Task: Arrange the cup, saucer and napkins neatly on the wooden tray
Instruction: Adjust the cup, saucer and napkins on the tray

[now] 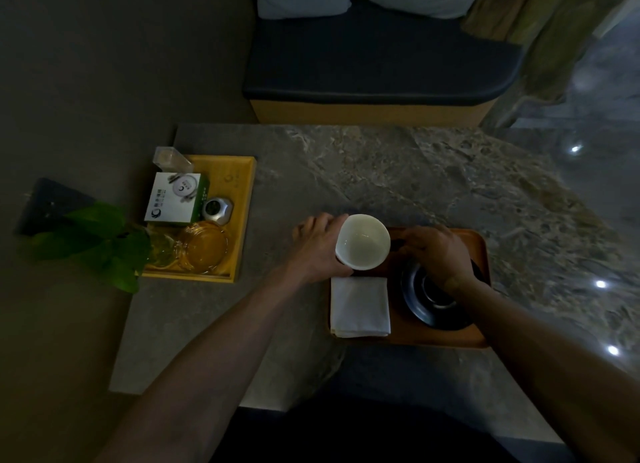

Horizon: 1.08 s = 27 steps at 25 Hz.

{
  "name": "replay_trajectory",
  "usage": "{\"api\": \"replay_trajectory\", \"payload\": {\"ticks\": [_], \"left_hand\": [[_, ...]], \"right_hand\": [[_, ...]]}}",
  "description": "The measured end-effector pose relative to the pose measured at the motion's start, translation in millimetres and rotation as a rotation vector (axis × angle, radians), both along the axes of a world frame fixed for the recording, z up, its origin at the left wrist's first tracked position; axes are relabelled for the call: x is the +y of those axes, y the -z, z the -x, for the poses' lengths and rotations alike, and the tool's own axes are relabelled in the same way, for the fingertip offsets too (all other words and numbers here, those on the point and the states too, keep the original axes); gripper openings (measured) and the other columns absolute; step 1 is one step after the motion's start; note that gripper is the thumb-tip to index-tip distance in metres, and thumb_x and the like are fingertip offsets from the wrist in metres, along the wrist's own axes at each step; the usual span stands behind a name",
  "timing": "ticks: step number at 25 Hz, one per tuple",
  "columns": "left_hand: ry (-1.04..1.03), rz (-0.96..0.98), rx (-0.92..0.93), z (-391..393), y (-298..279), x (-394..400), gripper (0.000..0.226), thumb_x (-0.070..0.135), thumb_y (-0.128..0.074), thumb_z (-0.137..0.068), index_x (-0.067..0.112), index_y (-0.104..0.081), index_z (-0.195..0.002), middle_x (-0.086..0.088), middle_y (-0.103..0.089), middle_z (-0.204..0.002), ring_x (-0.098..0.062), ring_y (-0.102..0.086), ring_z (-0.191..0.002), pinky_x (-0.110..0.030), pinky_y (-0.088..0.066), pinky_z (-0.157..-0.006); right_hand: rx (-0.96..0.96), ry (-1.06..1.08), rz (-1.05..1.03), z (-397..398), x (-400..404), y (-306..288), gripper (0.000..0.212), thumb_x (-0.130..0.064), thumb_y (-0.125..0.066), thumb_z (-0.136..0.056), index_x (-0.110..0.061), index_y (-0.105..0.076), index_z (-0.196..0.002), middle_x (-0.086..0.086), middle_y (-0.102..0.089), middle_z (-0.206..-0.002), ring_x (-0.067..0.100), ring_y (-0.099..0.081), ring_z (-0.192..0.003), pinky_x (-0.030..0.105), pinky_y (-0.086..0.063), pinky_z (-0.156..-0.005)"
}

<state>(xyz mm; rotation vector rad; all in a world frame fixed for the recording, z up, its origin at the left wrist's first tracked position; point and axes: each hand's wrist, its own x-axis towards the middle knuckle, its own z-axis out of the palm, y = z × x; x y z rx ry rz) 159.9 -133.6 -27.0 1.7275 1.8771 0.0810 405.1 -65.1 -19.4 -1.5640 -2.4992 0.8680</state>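
My left hand [317, 246] grips a white cup [362, 241] by its side and holds it over the far left corner of the dark wooden tray [479, 251]. A folded white napkin [360, 306] lies on the tray's near left part. On the right of the tray sits a black saucer [417, 298]. My right hand [437, 253] hovers over the far rim of the saucer with curled fingers touching something dark on the tray; I cannot tell what it is or whether the hand grips it.
A yellow wooden tray [246, 199] at the left holds a white and green box [175, 199], a small metal pot [217, 210], glass dishes [204, 248] and a clear container [171, 158]. A green plant [97, 241] overhangs the stone table's left edge. A dark-cushioned bench [377, 64] stands behind.
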Motion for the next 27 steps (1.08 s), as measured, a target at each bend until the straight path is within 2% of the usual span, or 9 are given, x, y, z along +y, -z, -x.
{"api": "replay_trajectory", "payload": {"ticks": [4,7,12,16,21,24,27], "left_hand": [[0.008,0.001,0.003,0.6,1.2,0.4,0.103,0.057,-0.075,-0.059,0.039,-0.013,-0.14,-0.002,-0.032,-0.138,-0.029,-0.027,-0.129,-0.049,-0.024,-0.103],[-0.007,0.004,-0.005,-0.2,0.1,0.0,0.103,0.057,-0.075,-0.059,0.038,-0.015,-0.141,-0.003,-0.032,-0.138,-0.03,-0.028,-0.129,-0.05,-0.024,-0.103],[-0.01,0.012,-0.002,-3.0,-1.6,-2.3,0.103,0.054,-0.075,-0.062,0.035,-0.015,-0.144,-0.004,-0.03,-0.14,-0.03,-0.026,-0.131,-0.05,-0.021,-0.106],[-0.04,0.028,0.024,-5.5,-2.2,-2.9,0.108,0.053,-0.076,-0.062,0.034,-0.011,-0.147,-0.003,-0.028,-0.145,-0.032,-0.024,-0.135,-0.05,-0.019,-0.108],[-0.269,0.145,-0.006,-10.3,4.6,-25.8,0.122,0.056,-0.079,-0.063,0.034,0.002,-0.151,-0.009,-0.018,-0.157,-0.037,-0.018,-0.143,-0.06,-0.019,-0.111],[-0.363,0.151,-0.056,-21.8,10.7,-53.8,0.107,0.055,-0.075,-0.071,0.028,-0.012,-0.152,-0.011,-0.021,-0.158,-0.035,-0.021,-0.144,-0.057,-0.024,-0.112],[-0.445,0.006,-0.121,-42.8,13.5,-80.6,0.08,0.054,-0.07,-0.077,0.025,-0.035,-0.142,-0.007,-0.042,-0.146,-0.028,-0.04,-0.133,-0.052,-0.036,-0.108]], "right_hand": [[-0.02,-0.023,0.011,-1.0,-0.4,-1.8,0.024,-0.021,-0.06,-0.092,-0.027,-0.067,-0.115,0.001,-0.069,-0.116,0.026,-0.058,-0.106,0.045,-0.047,-0.09],[0.009,-0.018,-0.002,0.6,-0.7,-3.6,0.025,-0.017,-0.06,-0.092,-0.027,-0.067,-0.114,0.001,-0.07,-0.115,0.027,-0.06,-0.103,0.043,-0.048,-0.087],[-0.005,-0.012,-0.013,0.9,-4.2,-3.2,0.025,-0.021,-0.058,-0.093,-0.028,-0.065,-0.116,0.0,-0.068,-0.117,0.025,-0.059,-0.105,0.038,-0.045,-0.085],[0.005,0.028,0.061,1.5,-7.3,-1.5,0.026,-0.026,-0.059,-0.092,-0.032,-0.061,-0.118,-0.002,-0.067,-0.114,0.019,-0.062,-0.102,0.043,-0.052,-0.086],[-0.114,0.081,0.101,-15.5,-20.2,-2.5,0.047,-0.043,-0.066,-0.084,-0.03,-0.052,-0.127,0.0,-0.061,-0.128,0.024,-0.053,-0.12,0.051,-0.046,-0.096],[-0.231,0.104,0.048,-43.8,-35.5,-0.5,0.052,-0.05,-0.062,-0.085,-0.029,-0.049,-0.131,0.002,-0.055,-0.135,0.026,-0.045,-0.127,0.05,-0.044,-0.098],[-0.272,0.132,0.041,-72.2,-48.6,1.9,0.057,-0.053,-0.06,-0.086,-0.029,-0.046,-0.136,0.001,-0.05,-0.14,0.025,-0.041,-0.131,0.047,-0.041,-0.099]]}}
